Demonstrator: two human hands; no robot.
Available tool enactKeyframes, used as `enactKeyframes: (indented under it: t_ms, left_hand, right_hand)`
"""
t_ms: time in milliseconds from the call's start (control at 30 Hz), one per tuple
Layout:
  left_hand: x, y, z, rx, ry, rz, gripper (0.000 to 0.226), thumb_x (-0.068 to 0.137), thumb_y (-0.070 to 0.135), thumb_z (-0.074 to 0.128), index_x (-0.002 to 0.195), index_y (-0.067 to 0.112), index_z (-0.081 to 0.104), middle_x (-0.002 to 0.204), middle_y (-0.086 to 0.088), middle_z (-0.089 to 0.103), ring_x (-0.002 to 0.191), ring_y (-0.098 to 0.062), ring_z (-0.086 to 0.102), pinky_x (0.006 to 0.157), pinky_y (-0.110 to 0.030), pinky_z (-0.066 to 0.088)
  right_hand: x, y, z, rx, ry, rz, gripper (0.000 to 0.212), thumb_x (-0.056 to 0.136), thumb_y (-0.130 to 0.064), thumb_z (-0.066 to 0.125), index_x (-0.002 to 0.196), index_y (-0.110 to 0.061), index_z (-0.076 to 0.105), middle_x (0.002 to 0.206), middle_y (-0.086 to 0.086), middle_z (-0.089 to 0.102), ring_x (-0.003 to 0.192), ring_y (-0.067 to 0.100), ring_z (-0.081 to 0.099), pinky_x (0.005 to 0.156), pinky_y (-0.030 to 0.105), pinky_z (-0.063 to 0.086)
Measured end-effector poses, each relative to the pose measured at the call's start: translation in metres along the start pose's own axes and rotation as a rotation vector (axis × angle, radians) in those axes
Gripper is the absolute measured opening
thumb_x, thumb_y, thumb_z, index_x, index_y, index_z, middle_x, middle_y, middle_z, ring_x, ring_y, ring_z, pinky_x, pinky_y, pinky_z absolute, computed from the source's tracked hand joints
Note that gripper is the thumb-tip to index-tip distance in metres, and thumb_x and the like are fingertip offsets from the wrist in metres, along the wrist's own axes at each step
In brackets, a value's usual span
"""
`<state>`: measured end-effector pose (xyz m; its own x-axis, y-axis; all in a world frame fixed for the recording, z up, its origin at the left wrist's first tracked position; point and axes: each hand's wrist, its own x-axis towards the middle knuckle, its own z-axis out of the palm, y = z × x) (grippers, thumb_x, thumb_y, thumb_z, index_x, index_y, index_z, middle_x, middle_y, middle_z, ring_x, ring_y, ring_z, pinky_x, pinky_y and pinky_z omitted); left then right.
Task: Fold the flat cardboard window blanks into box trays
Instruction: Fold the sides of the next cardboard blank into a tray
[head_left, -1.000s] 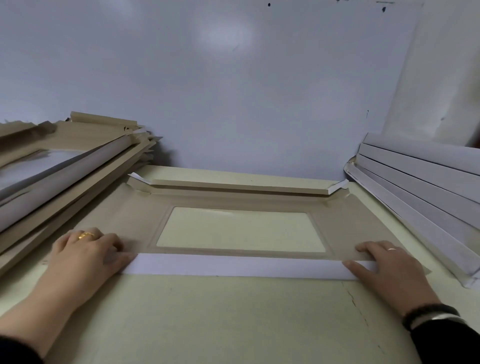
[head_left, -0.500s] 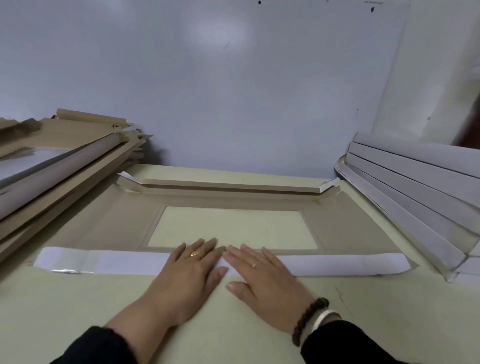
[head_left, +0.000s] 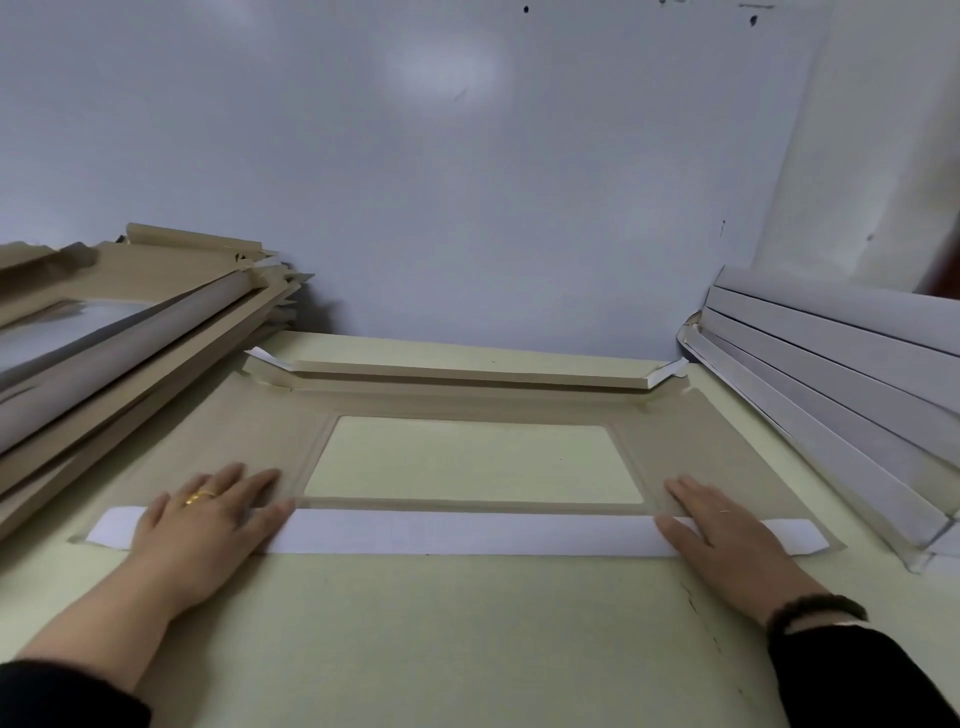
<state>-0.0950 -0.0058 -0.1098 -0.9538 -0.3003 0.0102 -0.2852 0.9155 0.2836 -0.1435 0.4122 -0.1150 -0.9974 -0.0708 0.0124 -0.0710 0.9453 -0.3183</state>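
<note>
Flat on the desk (head_left: 467, 649), a window blank (head_left: 218, 431) has its near flap (head_left: 467, 538) pressed by left hand (head_left: 208, 519) and right hand (head_left: 727, 530), each grip spread; firm, even pressure should sharpen the crease.

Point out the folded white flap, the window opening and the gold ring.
folded white flap (head_left: 467, 538), head view, middle of the strip.
window opening (head_left: 475, 460), head view, centre of the cut-out.
gold ring (head_left: 200, 498), head view, band on left hand's finger.

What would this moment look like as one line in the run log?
hands: left and right flat, pressing near white flap | window blank: far flap already folded | stage: creasing near flap
</note>
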Motion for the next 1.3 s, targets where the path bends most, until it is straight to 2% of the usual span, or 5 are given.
enactKeyframes:
  t_ms: [300,500,700,1067,1300]
  left_hand:
    - [0.002,-0.002,0.000,0.007,0.028,-0.080,0.057,0.089,0.060,0.035,0.140,0.037,0.027,0.153,0.003,0.018,0.141,-0.023,0.012,0.113,-0.035,0.011]
    - [0.000,0.003,0.001,0.027,0.049,-0.051,0.047,0.093,0.051,0.038,0.136,0.033,0.038,0.150,0.000,0.029,0.139,-0.021,0.020,0.110,-0.036,0.012]
    - [-0.021,0.042,-0.001,-0.212,0.407,0.470,0.032,0.094,0.029,0.046,0.098,0.008,0.070,0.098,-0.006,0.067,0.095,-0.028,0.059,0.083,-0.032,0.041]
    - [-0.057,0.118,0.008,0.289,0.445,0.819,0.029,0.063,0.008,0.032,0.045,0.021,0.050,0.057,0.004,0.050,0.047,-0.015,0.046,0.042,-0.021,0.022]
    - [-0.056,0.112,0.003,0.248,0.429,0.689,0.038,0.052,0.012,0.062,0.086,0.024,0.071,0.062,0.000,0.053,0.042,-0.014,0.049,0.033,-0.019,0.024]
  right_hand:
    - [-0.018,-0.039,0.000,0.216,0.180,-0.400,0.030,0.078,-0.019,0.071,0.104,-0.023,0.056,0.114,-0.014,0.049,0.110,0.002,0.042,0.085,-0.003,0.022]
    - [-0.017,-0.059,0.009,0.035,0.217,-0.527,0.023,0.089,-0.027,0.058,0.111,-0.021,0.059,0.110,-0.010,0.051,0.104,0.008,0.049,0.088,0.019,0.037]
    - [-0.021,-0.074,0.007,-0.199,0.482,-0.664,0.015,0.078,-0.017,0.057,0.069,-0.016,0.068,0.064,-0.003,0.060,0.053,0.018,0.058,0.047,0.021,0.046]
    - [-0.040,-0.107,0.009,-0.342,0.679,-0.773,0.025,0.086,-0.016,0.049,0.062,-0.019,0.056,0.061,-0.002,0.049,0.055,0.019,0.043,0.057,0.028,0.030]
    - [-0.063,-0.133,0.013,-0.208,0.563,-0.966,0.029,0.079,-0.023,0.057,0.050,-0.021,0.056,0.051,-0.005,0.048,0.047,0.015,0.047,0.042,0.024,0.038]
